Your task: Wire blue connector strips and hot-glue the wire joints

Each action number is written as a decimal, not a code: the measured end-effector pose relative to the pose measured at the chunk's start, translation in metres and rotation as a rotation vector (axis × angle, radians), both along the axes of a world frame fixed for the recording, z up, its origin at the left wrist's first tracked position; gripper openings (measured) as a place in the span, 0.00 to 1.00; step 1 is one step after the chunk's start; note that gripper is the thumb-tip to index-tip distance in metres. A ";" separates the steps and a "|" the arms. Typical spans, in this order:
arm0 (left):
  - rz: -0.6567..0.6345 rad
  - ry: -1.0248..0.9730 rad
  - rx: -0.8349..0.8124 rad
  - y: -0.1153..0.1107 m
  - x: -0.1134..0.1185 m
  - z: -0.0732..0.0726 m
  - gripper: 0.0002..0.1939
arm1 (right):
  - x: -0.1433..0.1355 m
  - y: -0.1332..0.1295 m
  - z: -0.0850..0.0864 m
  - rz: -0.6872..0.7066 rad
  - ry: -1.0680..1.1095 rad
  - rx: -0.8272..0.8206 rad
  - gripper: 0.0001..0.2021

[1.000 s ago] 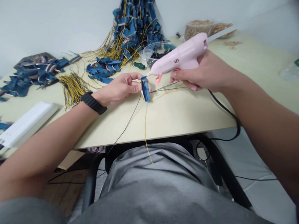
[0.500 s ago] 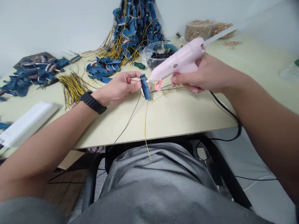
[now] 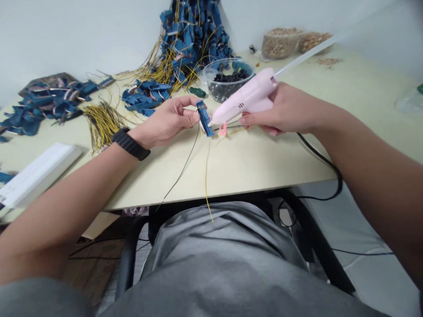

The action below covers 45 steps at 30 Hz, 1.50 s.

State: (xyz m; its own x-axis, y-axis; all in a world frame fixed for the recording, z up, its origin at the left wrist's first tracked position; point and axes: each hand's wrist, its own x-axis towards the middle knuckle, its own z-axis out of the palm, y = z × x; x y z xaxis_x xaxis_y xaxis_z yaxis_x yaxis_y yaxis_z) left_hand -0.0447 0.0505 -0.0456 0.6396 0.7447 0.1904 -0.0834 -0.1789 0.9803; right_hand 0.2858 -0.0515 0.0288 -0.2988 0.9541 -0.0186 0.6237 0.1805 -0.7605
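Note:
Between the thumb and fingers of my left hand (image 3: 174,120) is a small blue plastic part (image 3: 205,119), tilted slightly, its long face toward the right. A black wire (image 3: 183,167) and a yellow wire (image 3: 206,183) trail down from it past the table edge. My right hand (image 3: 287,108) is closed round the handle of a pale pink hot glue gun (image 3: 245,98). The gun's nozzle tip is at the lower part of the blue piece; whether it touches I cannot tell. A clear glue stick (image 3: 305,55) pokes out of the gun's back.
A tall heap of blue parts with wires (image 3: 191,34) rises at the back. A tub of black pieces (image 3: 229,80) stands behind the gun. To the left are a yellow wire bundle (image 3: 104,125) and a white power strip (image 3: 39,175). The gun's black cord (image 3: 320,158) hangs at right.
The glue gun has moved down and slightly left, its nozzle shifting from the upper to the lower part of the blue piece. The left hand has barely moved.

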 end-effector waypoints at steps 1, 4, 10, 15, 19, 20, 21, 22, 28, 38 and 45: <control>0.008 0.002 -0.003 0.000 0.000 0.000 0.27 | 0.000 0.000 0.000 -0.005 -0.008 -0.002 0.12; 0.022 -0.001 -0.011 0.000 0.000 0.001 0.27 | -0.001 -0.001 0.001 -0.026 -0.012 -0.010 0.13; 0.091 -0.023 -0.052 -0.006 0.005 0.003 0.22 | -0.006 -0.006 0.004 -0.004 0.017 -0.031 0.21; 0.063 -0.074 -0.104 -0.010 0.008 0.008 0.20 | -0.011 -0.012 0.008 -0.039 -0.009 -0.036 0.15; 0.098 -0.106 -0.147 -0.013 0.010 0.014 0.14 | -0.006 -0.008 0.006 0.009 0.068 -0.061 0.13; 0.112 -0.107 -0.151 -0.013 0.010 0.014 0.12 | -0.004 -0.006 0.004 0.023 0.100 -0.064 0.12; 0.126 -0.106 -0.150 -0.014 0.010 0.015 0.12 | -0.002 -0.003 0.003 0.033 0.127 -0.065 0.12; 0.136 -0.104 -0.143 -0.014 0.010 0.015 0.12 | 0.000 -0.001 0.001 0.038 0.146 -0.067 0.12; 0.132 -0.092 -0.086 -0.012 0.009 0.012 0.14 | 0.003 0.005 -0.004 0.021 0.114 -0.062 0.16; 0.179 -0.096 -0.080 -0.014 0.010 0.012 0.13 | 0.004 0.006 -0.005 0.038 0.127 -0.059 0.16; 0.237 -0.071 -0.097 -0.015 0.010 0.014 0.11 | 0.001 -0.004 0.005 -0.017 0.132 -0.028 0.16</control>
State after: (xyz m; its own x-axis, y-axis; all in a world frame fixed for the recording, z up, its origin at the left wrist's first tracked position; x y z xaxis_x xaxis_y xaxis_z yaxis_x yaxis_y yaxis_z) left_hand -0.0350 0.0351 -0.0318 0.4329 0.8891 0.1488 -0.1199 -0.1069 0.9870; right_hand 0.2870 -0.0556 0.0335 -0.2845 0.9587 -0.0072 0.5210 0.1483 -0.8406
